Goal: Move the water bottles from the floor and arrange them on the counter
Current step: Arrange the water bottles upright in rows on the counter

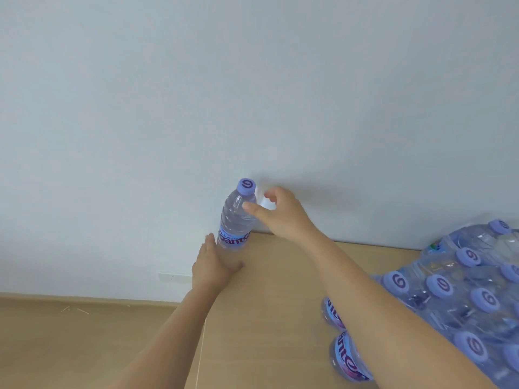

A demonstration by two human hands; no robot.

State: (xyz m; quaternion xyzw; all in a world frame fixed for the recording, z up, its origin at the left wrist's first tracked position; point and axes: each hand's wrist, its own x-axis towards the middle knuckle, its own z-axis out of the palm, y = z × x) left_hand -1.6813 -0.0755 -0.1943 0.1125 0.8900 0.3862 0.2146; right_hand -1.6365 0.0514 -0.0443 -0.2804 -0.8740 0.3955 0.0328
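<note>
Upright on counter (269, 304) — 1 clear bottle (236, 220), purple cap (246, 187).

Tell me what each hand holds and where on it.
Right hand: nothing; open fingers beside the upright bottle's shoulder. Left hand: nothing; rests at its base.

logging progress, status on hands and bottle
Left hand open, against bottle base. Right hand open, thumb at its neck. Bottle upright on counter by wall. Wrapped pack at right, not blocking.
</note>
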